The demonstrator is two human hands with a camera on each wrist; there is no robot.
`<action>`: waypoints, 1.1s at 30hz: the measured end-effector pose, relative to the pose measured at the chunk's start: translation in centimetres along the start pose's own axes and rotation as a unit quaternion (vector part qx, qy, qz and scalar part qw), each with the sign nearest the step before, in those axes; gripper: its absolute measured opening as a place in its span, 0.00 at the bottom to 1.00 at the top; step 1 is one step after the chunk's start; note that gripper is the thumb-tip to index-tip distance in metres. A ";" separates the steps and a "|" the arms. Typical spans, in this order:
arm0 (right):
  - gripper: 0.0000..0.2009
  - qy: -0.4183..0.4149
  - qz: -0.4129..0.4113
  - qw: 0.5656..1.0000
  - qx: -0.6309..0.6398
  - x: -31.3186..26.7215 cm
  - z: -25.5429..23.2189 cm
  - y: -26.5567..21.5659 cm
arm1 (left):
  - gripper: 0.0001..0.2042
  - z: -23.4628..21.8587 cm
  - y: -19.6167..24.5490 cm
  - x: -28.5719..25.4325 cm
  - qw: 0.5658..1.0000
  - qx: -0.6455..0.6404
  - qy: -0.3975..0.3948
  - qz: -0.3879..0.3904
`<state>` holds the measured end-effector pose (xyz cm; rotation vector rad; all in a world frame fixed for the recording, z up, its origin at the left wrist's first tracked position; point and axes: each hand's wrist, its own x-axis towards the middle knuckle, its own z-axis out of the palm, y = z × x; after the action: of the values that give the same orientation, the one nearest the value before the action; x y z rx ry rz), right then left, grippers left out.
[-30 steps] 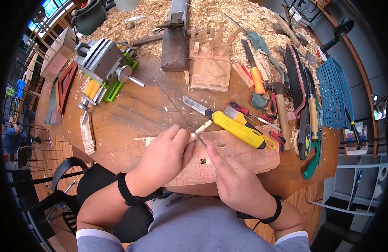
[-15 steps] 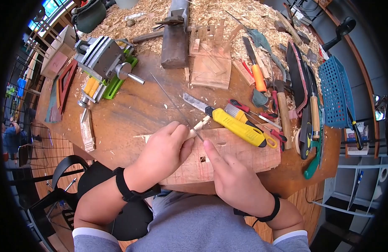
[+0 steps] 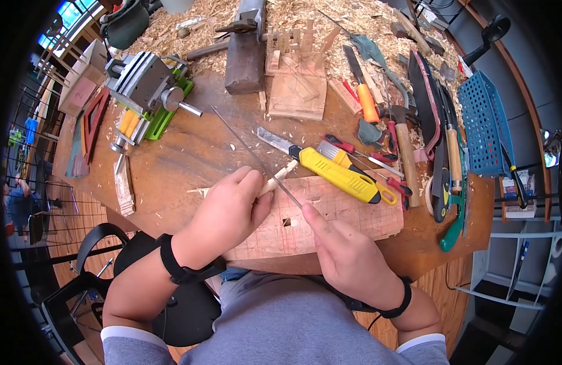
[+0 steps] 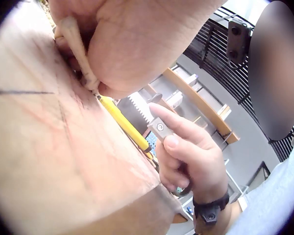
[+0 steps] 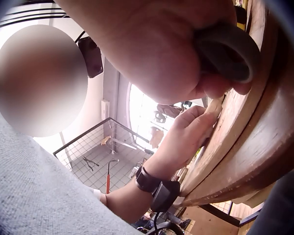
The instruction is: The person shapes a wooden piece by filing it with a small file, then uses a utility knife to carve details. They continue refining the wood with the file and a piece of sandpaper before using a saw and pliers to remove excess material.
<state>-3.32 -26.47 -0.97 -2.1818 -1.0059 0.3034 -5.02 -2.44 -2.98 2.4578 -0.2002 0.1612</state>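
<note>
My left hand (image 3: 229,201) grips a slim, pale carved wooden stick (image 3: 282,175) just over the front wooden board (image 3: 348,213). In the left wrist view, the stick (image 4: 77,46) shows between the fingers with one end close to the board's surface. My right hand (image 3: 354,255) holds a thin saw (image 3: 247,146), index finger laid along its back. Its long blade crosses the stick just beyond the left fingers and points away to the far left. Teeth show on the saw (image 4: 141,108) in the left wrist view. A dark looped handle (image 5: 235,54) curves below the right palm.
A yellow utility knife (image 3: 338,175) with its blade out lies just past the stick, beside a brush (image 3: 335,155) and screwdrivers (image 3: 399,185). A vise (image 3: 141,85) stands at left. Hammer (image 3: 407,164) and files lie right; wood shavings (image 3: 354,18) cover the back.
The head view has shifted slightly. My right hand has drawn the saw back a little toward the body across the stick, while the left hand keeps its hold.
</note>
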 end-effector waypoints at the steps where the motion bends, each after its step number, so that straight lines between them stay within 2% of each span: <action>1: 0.32 -0.001 0.000 1.000 0.001 -0.2 -0.1 0.1 | 0.08 0.0 0.1 0.0 1.000 0.001 -0.001 -0.002; 6: 0.30 -0.022 0.024 0.999 -0.006 -0.4 -0.8 -0.6 | 0.08 -0.3 0.4 0.1 1.000 0.007 -0.007 0.001; 9: 0.31 0.004 0.001 1.000 -0.006 -0.3 -0.3 -0.5 | 0.08 -0.2 0.3 0.1 1.000 0.007 -0.004 0.002; 12: 0.33 -0.028 -0.003 0.999 -0.035 -0.4 -0.3 -0.4 | 0.08 -0.1 0.1 0.1 1.000 0.006 -0.004 0.001; 20: 0.33 -0.019 0.014 1.000 -0.006 0.7 0.1 -0.8 | 0.08 0.0 -0.3 0.1 1.000 0.001 0.012 -0.002; 22: 0.32 -0.019 0.022 1.000 -0.002 0.9 0.0 -0.5 | 0.09 -0.1 -0.2 0.2 0.999 -0.009 0.017 -0.033; 24: 0.30 0.113 -0.058 0.991 0.038 1.1 0.4 0.6 | 0.09 -0.1 0.3 0.2 1.000 0.003 0.011 -0.025; 25: 0.30 0.116 -0.060 0.991 0.036 1.0 -0.1 0.3 | 0.09 -0.1 0.5 0.0 1.000 0.017 0.005 -0.022; 26: 0.28 0.137 0.027 0.980 0.139 0.5 -0.7 -0.2 | 0.09 -0.3 0.7 -0.1 1.000 0.018 0.005 -0.018; 27: 0.26 0.157 0.113 0.951 0.240 0.1 -1.3 -0.3 | 0.09 -0.6 0.9 -0.1 1.000 0.015 0.016 -0.015; 30: 0.24 0.162 0.097 0.956 0.226 -1.6 -3.8 1.4 | 0.09 -1.6 1.8 0.0 0.999 -0.025 0.040 -0.008; 31: 0.24 0.178 0.128 0.939 0.264 -2.2 -5.0 1.2 | 0.10 -2.0 2.1 0.0 0.997 -0.063 0.049 -0.008; 32: 0.24 0.214 0.122 0.929 0.277 -3.1 -6.0 1.7 | 0.10 -2.5 2.7 0.0 0.997 -0.066 0.051 0.003; 33: 0.24 0.266 0.130 0.921 0.254 -3.6 -7.2 1.9 | 0.10 -3.0 3.4 0.0 0.992 -0.111 0.021 -0.051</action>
<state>-1.27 -33.60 2.64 -1.7629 -0.2856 0.0656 -5.86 -3.15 1.40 2.2347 -0.0700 0.1383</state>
